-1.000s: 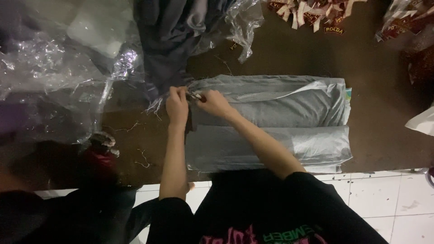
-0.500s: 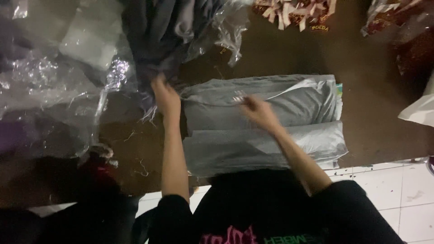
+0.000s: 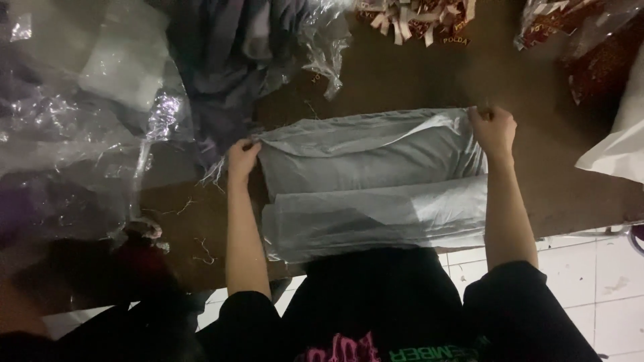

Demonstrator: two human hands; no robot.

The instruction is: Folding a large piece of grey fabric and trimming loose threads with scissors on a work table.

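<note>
Right now I see the folded grey cloth (image 3: 376, 181) lying flat on the brown table (image 3: 402, 80), its long axis running side to side across my view, one short end pointing left and the other right. Its near long edge hangs a little over the table's front edge, just above my black shirt (image 3: 376, 308).

My left hand (image 3: 241, 159) is at the cloth's left end, at the far corner, with its grip clenched on the upper layer of fabric. My right hand (image 3: 493, 131) is at the cloth's right end, also at the far corner, its grip pinched shut on the fabric there. Between the two hands the top layer is pulled fairly taut, with a long crease running parallel to the long axis.

Left of the cloth lies crumpled clear plastic wrap (image 3: 74, 127). Beyond the cloth's far left corner sits a heap of dark grey-blue garments (image 3: 228, 60). Beyond its far edge, toward the right, a pile of small red and white labels (image 3: 422, 20) lies on the table. Right of the cloth a white bag (image 3: 620, 144) shows at the frame edge.
</note>
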